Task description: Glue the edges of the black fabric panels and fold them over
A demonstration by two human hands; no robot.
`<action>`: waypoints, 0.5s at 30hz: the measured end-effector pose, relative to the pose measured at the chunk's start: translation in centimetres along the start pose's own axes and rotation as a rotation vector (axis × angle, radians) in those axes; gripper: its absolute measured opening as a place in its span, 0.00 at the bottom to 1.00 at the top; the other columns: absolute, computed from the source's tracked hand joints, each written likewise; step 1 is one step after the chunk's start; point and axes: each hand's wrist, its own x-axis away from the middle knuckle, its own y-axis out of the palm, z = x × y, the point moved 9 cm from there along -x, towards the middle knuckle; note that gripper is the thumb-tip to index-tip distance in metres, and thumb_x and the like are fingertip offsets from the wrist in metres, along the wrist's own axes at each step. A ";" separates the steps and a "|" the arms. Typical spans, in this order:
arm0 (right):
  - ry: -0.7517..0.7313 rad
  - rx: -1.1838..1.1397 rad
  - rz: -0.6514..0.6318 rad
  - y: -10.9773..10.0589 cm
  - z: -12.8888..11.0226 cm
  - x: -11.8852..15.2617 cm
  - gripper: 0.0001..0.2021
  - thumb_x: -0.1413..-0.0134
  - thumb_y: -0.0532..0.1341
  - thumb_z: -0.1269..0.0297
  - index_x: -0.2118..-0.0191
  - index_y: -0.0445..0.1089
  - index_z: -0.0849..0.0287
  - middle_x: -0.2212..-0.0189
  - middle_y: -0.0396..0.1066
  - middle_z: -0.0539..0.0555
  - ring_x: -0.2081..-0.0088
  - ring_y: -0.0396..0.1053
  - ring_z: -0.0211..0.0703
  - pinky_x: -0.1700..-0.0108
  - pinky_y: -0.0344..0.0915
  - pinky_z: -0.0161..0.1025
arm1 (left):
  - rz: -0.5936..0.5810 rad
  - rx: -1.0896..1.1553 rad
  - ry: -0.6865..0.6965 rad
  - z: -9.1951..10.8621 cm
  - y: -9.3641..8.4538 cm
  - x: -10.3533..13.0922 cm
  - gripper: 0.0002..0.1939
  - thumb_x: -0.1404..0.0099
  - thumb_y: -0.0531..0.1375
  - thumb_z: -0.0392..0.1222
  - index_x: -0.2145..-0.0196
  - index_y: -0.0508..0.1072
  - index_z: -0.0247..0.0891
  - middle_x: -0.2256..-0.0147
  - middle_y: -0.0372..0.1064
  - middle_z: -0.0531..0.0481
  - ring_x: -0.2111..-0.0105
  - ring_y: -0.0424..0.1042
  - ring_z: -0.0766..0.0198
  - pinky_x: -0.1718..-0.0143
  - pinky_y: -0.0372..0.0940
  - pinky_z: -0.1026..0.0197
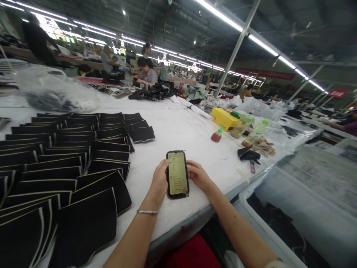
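A smartphone (177, 174) in a dark case is held upright over the near edge of the white table (178, 126), its lit screen showing lines of text. My left hand (160, 178) grips its left side, with the fingers wrapped behind and partly hidden. On the other side, my right hand (198, 175) closes on the phone's right edge, fingers bent against it. To the left lie many overlapping black fabric pieces (89, 219) with pale edges, laid out in rows. Neither hand touches them.
Right of the phone stand a small squeeze bottle (216, 135) with a green nozzle, a yellow box (224, 119) and a clear bottle (256, 133). A white bin (279, 238) holding dark pieces sits beside the table. A plastic bag (58, 89) lies at the back left; people work beyond.
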 end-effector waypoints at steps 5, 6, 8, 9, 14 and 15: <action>0.001 0.020 0.006 0.1 0.0 0.1 0.14 0.56 0.71 0.62 0.60 0.75 0.57 0.72 0.75 0.49 0.73 0.69 0.35 0.71 0.65 0.32 | -0.008 -0.001 -0.024 -0.3 -0.2 0.1 0.13 0.46 0.65 0.48 0.70 0.70 0.36 0.73 0.70 0.54 0.72 0.68 0.66 0.68 0.63 0.64; 0.001 0.021 0.005 0.1 -0.1 0.1 0.14 0.56 0.71 0.62 0.61 0.75 0.58 0.73 0.74 0.48 0.73 0.69 0.35 0.72 0.65 0.32 | -0.008 -0.003 -0.025 -0.3 -0.2 0.1 0.13 0.46 0.65 0.48 0.70 0.70 0.36 0.72 0.70 0.54 0.72 0.68 0.66 0.68 0.63 0.64; -0.001 0.023 0.005 0.2 -0.2 0.2 0.13 0.56 0.71 0.63 0.61 0.76 0.58 0.74 0.73 0.47 0.75 0.67 0.34 0.73 0.64 0.31 | -0.012 -0.009 -0.023 -0.3 -0.2 0.2 0.13 0.46 0.65 0.49 0.69 0.71 0.36 0.72 0.70 0.54 0.71 0.68 0.66 0.67 0.63 0.64; -0.002 0.024 0.004 0.2 -0.2 0.2 0.13 0.56 0.71 0.63 0.61 0.76 0.57 0.74 0.73 0.47 0.75 0.67 0.33 0.73 0.64 0.31 | -0.015 -0.010 -0.023 -0.3 -0.1 0.2 0.14 0.46 0.65 0.49 0.69 0.71 0.36 0.72 0.70 0.54 0.71 0.68 0.66 0.67 0.64 0.64; 0.005 0.051 -0.021 0.7 -0.3 0.3 0.14 0.56 0.71 0.62 0.61 0.76 0.56 0.69 0.75 0.49 0.71 0.70 0.36 0.70 0.66 0.33 | -0.024 0.002 -0.022 -0.3 0.1 0.5 0.15 0.46 0.65 0.50 0.69 0.69 0.37 0.72 0.69 0.55 0.72 0.67 0.67 0.69 0.63 0.65; 0.003 0.058 -0.026 0.7 -0.3 0.3 0.14 0.55 0.71 0.61 0.60 0.76 0.56 0.67 0.76 0.50 0.70 0.71 0.37 0.70 0.67 0.33 | -0.028 0.004 -0.020 -0.3 0.2 0.5 0.15 0.46 0.65 0.50 0.69 0.69 0.37 0.72 0.69 0.55 0.72 0.67 0.67 0.69 0.63 0.64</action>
